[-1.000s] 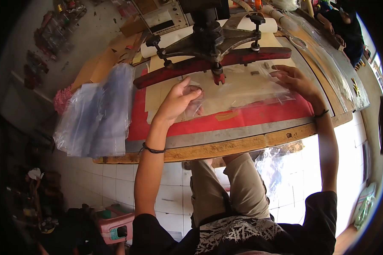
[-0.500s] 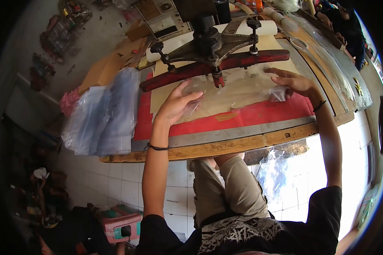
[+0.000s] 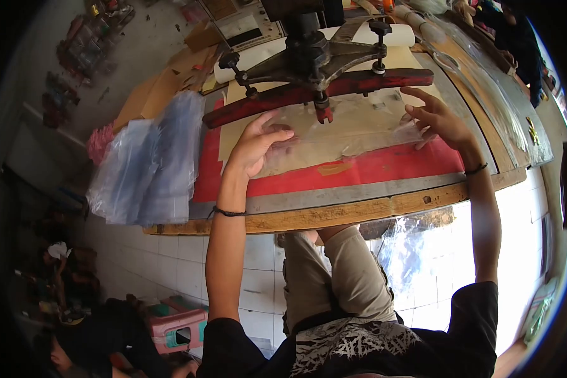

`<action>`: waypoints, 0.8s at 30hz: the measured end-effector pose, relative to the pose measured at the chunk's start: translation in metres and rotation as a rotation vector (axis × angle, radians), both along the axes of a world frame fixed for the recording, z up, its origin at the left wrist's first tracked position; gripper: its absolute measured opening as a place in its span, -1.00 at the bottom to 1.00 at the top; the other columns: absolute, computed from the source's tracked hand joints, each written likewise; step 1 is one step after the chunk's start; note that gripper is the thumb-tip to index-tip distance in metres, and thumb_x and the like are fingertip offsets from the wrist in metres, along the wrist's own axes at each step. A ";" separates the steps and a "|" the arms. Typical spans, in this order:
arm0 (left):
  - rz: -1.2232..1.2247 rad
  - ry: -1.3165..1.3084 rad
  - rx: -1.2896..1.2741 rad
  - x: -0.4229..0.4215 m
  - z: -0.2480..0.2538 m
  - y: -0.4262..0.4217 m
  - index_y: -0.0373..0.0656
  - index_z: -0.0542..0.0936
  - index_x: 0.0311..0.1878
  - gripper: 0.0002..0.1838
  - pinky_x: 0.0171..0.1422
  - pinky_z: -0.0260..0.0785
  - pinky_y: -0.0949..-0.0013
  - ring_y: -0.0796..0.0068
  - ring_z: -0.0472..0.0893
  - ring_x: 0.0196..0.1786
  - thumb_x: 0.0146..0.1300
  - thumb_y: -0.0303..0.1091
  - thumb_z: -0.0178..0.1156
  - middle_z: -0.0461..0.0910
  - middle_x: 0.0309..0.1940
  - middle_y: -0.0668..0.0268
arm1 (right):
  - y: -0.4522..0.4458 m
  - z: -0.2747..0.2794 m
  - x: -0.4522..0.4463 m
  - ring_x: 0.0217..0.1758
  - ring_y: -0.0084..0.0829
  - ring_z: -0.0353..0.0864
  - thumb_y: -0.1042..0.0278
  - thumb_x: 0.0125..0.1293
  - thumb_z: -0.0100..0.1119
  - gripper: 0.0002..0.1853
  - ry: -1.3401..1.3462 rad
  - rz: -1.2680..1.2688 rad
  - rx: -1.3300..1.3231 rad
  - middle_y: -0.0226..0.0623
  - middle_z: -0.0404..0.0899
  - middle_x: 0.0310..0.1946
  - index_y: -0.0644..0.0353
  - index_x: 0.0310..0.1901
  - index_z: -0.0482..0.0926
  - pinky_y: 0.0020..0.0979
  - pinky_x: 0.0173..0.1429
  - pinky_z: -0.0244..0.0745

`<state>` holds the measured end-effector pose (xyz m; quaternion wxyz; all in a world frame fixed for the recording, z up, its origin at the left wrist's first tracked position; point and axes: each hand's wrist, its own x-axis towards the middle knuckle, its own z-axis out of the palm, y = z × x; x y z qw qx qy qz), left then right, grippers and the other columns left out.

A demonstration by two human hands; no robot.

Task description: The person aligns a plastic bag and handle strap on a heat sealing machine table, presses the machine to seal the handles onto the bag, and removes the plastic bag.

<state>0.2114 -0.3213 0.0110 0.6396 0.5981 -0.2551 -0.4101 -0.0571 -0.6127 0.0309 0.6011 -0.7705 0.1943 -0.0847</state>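
Observation:
A clear plastic sheet point(image 3: 353, 135) stretches between my hands over the beige and red covering point(image 3: 390, 165) of the work surface. My left hand point(image 3: 256, 143) is closed on its left end, thumb against the fingers. At the right end, my right hand point(image 3: 436, 120) has its index finger stretched out, while the thumb and other fingers pinch the plastic. Just beyond my hands runs the long dark red bar point(image 3: 264, 106) of a press, hung from a black metal bracket point(image 3: 312, 60) with a small red tip at its middle.
A pile of clear bluish plastic bags point(image 3: 146, 167) lies at the table's left. Behind it are cardboard point(image 3: 146, 94) and a machine with a dial point(image 3: 249, 28). Plastic strips point(image 3: 485, 94) lie along the right. Other people point(image 3: 101, 340) are at lower left and upper right.
The right hand's fingers have spread a little, with the index finger lifted. The left hand has stayed nearly in place, and the view has shifted slightly.

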 end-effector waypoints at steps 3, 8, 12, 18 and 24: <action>0.025 0.001 -0.068 0.002 -0.007 -0.003 -0.39 0.13 0.47 -0.20 0.05 0.64 0.25 0.20 0.72 -0.04 0.22 -0.63 0.32 0.61 -0.09 0.11 | -0.014 -0.019 0.001 -0.08 -0.46 0.69 0.21 0.40 0.26 -0.30 -0.137 0.008 -0.008 -0.20 0.62 -0.03 0.19 0.48 0.21 -0.41 -0.01 0.65; 0.046 0.007 -0.092 0.003 -0.011 -0.005 -0.41 0.13 0.46 -0.19 0.13 0.63 0.25 0.23 0.71 -0.03 0.20 -0.65 0.33 0.62 -0.07 0.10 | -0.004 -0.015 0.003 -0.01 -0.43 0.67 0.53 0.26 0.29 -0.26 -0.137 -0.049 -0.060 -0.24 0.62 -0.04 0.30 0.46 0.22 -0.45 0.09 0.60; 0.088 -0.095 -0.104 0.002 -0.018 -0.010 -0.41 0.16 0.45 -0.19 0.12 0.62 0.29 0.27 0.70 -0.02 0.17 -0.66 0.34 0.63 -0.04 0.07 | -0.007 -0.017 -0.001 -0.01 -0.51 0.65 0.51 0.26 0.30 -0.28 -0.069 0.003 0.024 -0.17 0.64 0.07 0.26 0.45 0.26 -0.45 0.05 0.60; 0.067 -0.172 -0.092 0.001 -0.020 -0.011 -0.43 0.23 0.43 -0.23 0.05 0.60 0.37 0.32 0.70 -0.04 0.15 -0.68 0.33 0.66 -0.03 0.06 | -0.015 -0.006 0.003 0.04 -0.44 0.67 0.47 0.29 0.31 -0.26 0.030 0.096 0.045 -0.09 0.67 0.04 0.32 0.46 0.20 -0.43 0.06 0.61; 0.088 -0.081 -0.060 -0.007 -0.009 -0.010 -0.38 0.29 0.36 -0.35 -0.05 0.68 0.23 0.22 0.72 -0.09 0.19 -0.69 0.27 0.61 -0.03 0.10 | -0.008 -0.006 0.020 0.08 -0.47 0.64 0.40 0.36 0.29 -0.35 0.057 0.060 0.006 -0.18 0.66 0.03 0.22 0.42 0.25 -0.48 0.14 0.52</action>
